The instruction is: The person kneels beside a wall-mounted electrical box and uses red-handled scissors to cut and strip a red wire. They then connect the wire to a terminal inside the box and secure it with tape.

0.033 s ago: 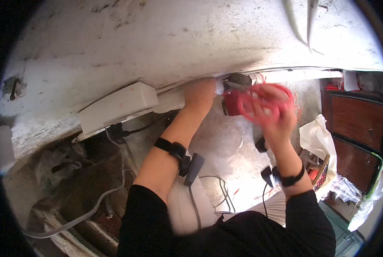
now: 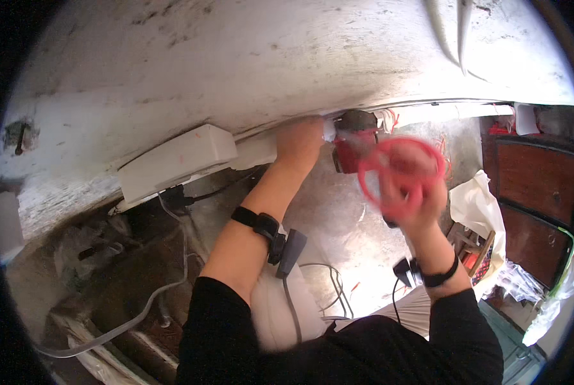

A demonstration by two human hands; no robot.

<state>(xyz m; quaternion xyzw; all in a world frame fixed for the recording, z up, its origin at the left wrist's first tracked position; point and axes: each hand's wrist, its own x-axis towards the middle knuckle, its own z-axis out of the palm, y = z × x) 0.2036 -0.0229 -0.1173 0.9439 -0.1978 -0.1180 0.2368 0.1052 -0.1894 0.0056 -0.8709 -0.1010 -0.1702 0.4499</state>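
My right hand (image 2: 418, 189) is wrapped round the large red handles of a pair of scissors (image 2: 371, 168), smeared by motion. The grey blades, blurred, point up and left across a dark red block-shaped thing (image 2: 346, 156) at the foot of the wall. My left hand (image 2: 299, 142) is closed against the pale ledge, left of the red thing. A small whitish bit (image 2: 328, 130) shows beside its fingers; what they grip is hidden. A dark rounded thing (image 2: 359, 119) sits just above the red one.
Left of my left hand, a long white box (image 2: 178, 160) lies along the wall (image 2: 235, 64), with a black plug (image 2: 176, 194) and grey cable below. Reddish-brown cabinet doors (image 2: 537, 179) stand at right, beside a cream cloth bag (image 2: 476, 205). White strings (image 2: 387, 120) hang near the ledge.
My right hand and the scissors have moved slightly down toward me, and the red handles show more spread. My left hand has stayed in place.
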